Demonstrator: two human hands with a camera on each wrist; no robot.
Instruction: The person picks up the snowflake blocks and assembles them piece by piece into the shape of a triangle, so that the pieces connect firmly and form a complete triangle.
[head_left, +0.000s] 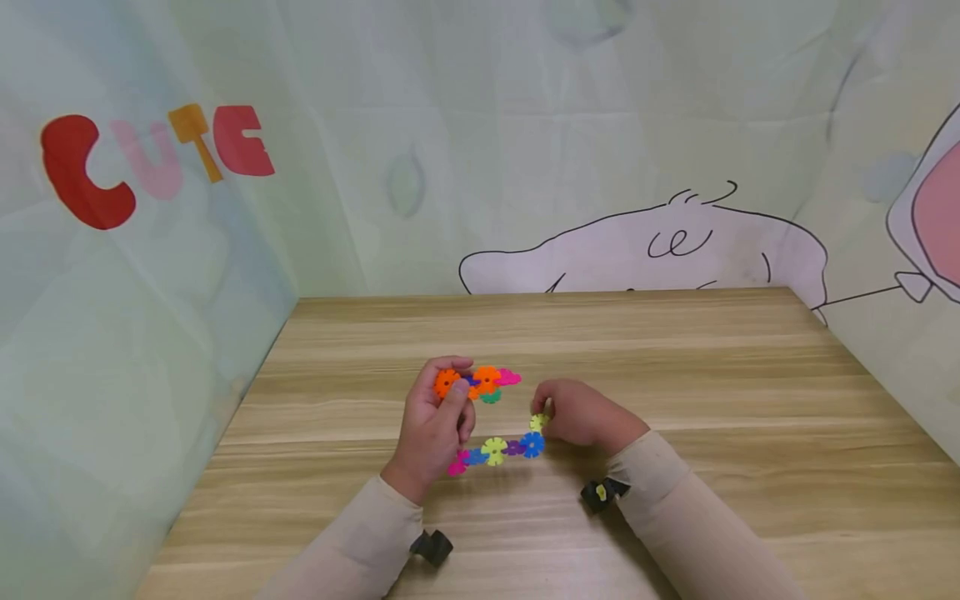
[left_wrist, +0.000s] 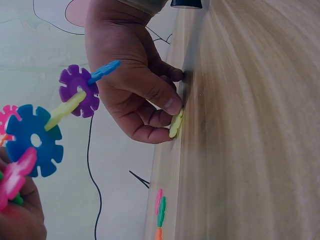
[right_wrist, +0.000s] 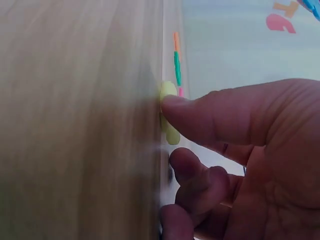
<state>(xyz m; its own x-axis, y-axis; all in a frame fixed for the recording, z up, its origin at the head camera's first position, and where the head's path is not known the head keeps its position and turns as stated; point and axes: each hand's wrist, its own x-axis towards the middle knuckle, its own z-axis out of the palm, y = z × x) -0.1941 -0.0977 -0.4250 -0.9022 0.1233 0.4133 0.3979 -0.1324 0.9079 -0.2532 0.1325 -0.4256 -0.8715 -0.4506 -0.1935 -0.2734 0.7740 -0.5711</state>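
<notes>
Yellow and flat, a toy flower (left_wrist: pixel 176 124) was pinched in the right hand (head_left: pixel 588 414); the left hand (head_left: pixel 429 422) gripped a chain (head_left: pixel 494 451), likely light, stiff, best held by its edges.

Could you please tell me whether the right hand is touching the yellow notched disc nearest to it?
Touching. The left wrist view shows the right hand pinching the yellow notched disc between its thumb and a finger.

Many-coloured chain of interlocked notched discs (head_left: pixel 494 452), held aloft near a separate yellow disc (head_left: pixel 537 422).
</notes>
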